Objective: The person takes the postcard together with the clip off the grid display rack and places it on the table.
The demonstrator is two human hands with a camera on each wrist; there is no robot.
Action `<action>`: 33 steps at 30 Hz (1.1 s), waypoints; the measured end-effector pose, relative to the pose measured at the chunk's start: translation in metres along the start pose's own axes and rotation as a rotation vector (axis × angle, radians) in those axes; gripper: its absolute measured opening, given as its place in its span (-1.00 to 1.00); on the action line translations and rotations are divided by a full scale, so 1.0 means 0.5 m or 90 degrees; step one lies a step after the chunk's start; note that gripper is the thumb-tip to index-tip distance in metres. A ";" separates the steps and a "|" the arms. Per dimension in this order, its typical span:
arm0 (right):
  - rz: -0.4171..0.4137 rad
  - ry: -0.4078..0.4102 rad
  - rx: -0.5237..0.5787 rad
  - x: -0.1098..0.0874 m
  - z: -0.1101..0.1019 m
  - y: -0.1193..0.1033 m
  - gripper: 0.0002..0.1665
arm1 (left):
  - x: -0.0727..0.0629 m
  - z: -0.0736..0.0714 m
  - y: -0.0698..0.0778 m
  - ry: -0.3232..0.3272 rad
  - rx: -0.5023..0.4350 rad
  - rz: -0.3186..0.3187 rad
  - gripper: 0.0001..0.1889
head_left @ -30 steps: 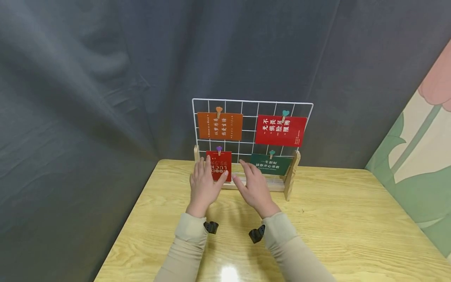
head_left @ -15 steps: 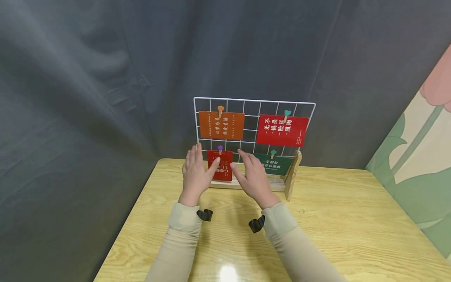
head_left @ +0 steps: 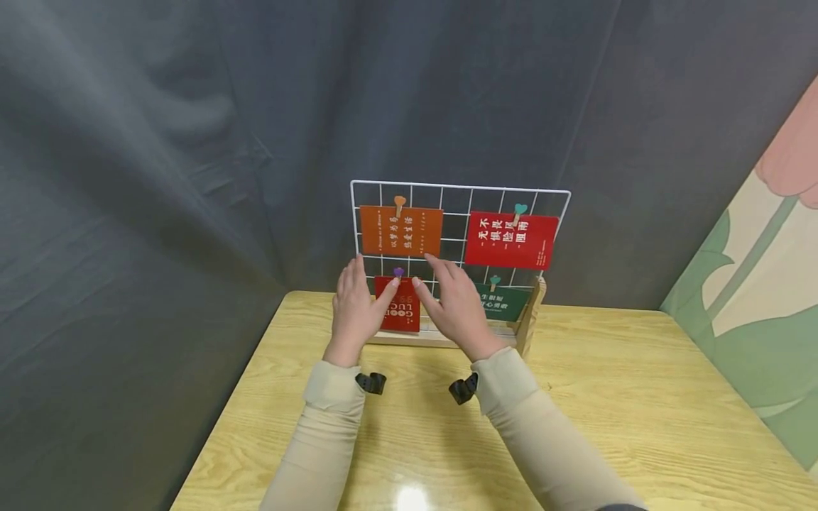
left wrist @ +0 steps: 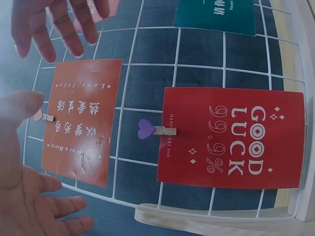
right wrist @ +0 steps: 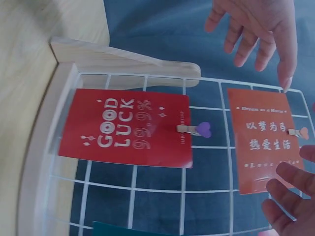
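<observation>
My left hand [head_left: 353,306] holds nothing, its fingers extended beside the left edge of a red "GOOD LUCK" card [head_left: 401,321]. Also without anything in it, my right hand [head_left: 456,304] reaches up in front of the rack's middle, fingertips just below an orange card [head_left: 402,231]. Both cards hang on a white wire grid rack [head_left: 460,187]. A purple heart clothespin [left wrist: 147,129] clips the "GOOD LUCK" card; an orange heart clothespin [head_left: 400,204] clips the orange one. The left wrist view shows my left thumb [left wrist: 27,104] near the orange card's clip.
At the grid's upper right hangs another red card [head_left: 508,245] under a teal heart clothespin [head_left: 520,211]. Below it, a green card [head_left: 508,305] is partly hidden by my right hand. The rack's wooden base [head_left: 409,340] stands on a wooden table [head_left: 613,397] before a dark curtain [head_left: 447,85].
My left hand has moved left and up, off the front of the "GOOD LUCK" card. The right hand has risen toward the orange card. The cards stay clipped in place.
</observation>
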State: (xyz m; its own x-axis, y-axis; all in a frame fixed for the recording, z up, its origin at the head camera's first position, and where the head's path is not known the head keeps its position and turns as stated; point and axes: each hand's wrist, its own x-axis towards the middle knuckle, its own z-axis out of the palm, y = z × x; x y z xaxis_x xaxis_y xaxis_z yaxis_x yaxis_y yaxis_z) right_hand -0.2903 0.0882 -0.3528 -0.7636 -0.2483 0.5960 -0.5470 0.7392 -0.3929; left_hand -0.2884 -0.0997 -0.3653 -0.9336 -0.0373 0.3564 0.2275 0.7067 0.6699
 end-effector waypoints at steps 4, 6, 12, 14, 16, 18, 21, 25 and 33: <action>-0.016 0.025 0.003 0.020 -0.011 -0.006 -0.33 | 0.009 -0.003 0.008 0.007 -0.018 0.003 -0.01; -0.021 0.026 0.002 0.029 -0.016 -0.008 -0.35 | 0.015 -0.003 0.009 0.008 -0.021 0.004 -0.02; -0.029 0.019 -0.024 0.053 -0.033 -0.009 -0.43 | 0.025 0.003 0.013 -0.002 -0.024 0.006 -0.07; -0.033 0.020 -0.032 0.060 -0.038 -0.010 -0.44 | 0.027 0.003 0.014 -0.001 -0.025 0.006 -0.09; -0.039 0.020 -0.041 0.066 -0.042 -0.013 -0.45 | 0.029 0.002 0.014 0.003 -0.025 0.007 -0.09; -0.043 0.026 -0.046 0.073 -0.044 -0.016 -0.47 | 0.032 0.000 0.013 0.007 -0.028 0.008 -0.09; -0.052 0.035 -0.054 0.085 -0.045 -0.022 -0.53 | 0.034 -0.002 0.009 0.014 -0.036 0.005 -0.10; -0.058 0.037 -0.061 0.104 -0.048 -0.032 -0.60 | 0.037 -0.005 0.002 0.024 -0.048 -0.001 -0.12; -0.051 0.046 -0.061 0.137 -0.063 -0.036 -0.60 | 0.039 -0.003 0.016 0.013 -0.083 -0.005 -0.14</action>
State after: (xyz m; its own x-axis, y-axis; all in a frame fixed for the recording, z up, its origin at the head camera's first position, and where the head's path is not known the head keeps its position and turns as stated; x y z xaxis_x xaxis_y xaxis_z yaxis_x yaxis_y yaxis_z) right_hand -0.3220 0.0777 -0.2831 -0.6905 -0.2653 0.6729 -0.5669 0.7763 -0.2756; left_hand -0.3045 -0.0956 -0.3519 -0.9299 -0.0578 0.3631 0.2555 0.6088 0.7510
